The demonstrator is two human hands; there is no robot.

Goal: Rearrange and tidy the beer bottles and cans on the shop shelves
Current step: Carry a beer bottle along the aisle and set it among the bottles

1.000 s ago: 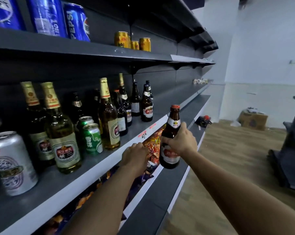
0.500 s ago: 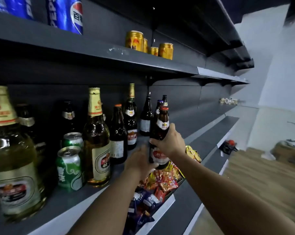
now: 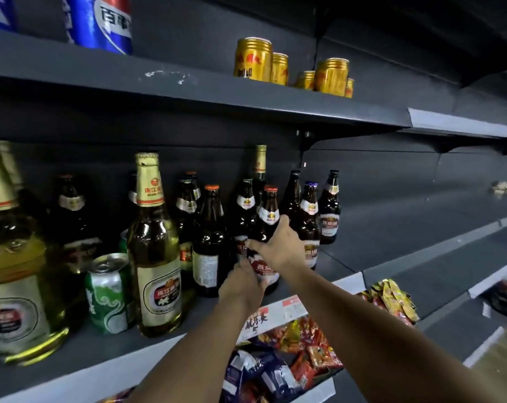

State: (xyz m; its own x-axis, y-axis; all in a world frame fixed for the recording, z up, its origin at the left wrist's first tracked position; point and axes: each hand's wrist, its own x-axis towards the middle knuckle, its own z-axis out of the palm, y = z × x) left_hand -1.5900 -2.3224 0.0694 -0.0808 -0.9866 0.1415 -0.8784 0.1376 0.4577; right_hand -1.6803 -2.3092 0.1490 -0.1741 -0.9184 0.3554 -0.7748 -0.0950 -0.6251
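Both hands grip one brown bottle — right hand at its shoulder, left hand steadying its base — seating it on the shelf.

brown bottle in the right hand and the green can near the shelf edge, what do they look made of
The brown bottle looks like glossy dark amber glass: light glints off it, with a paper label. The green can looks like thin printed metal, probably aluminium, judging by its silvery top with a pull tab.

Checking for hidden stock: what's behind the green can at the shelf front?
Behind the green can, a second green can's edge shows, with dark bottles further back. The tall clear bottle covers the rest.
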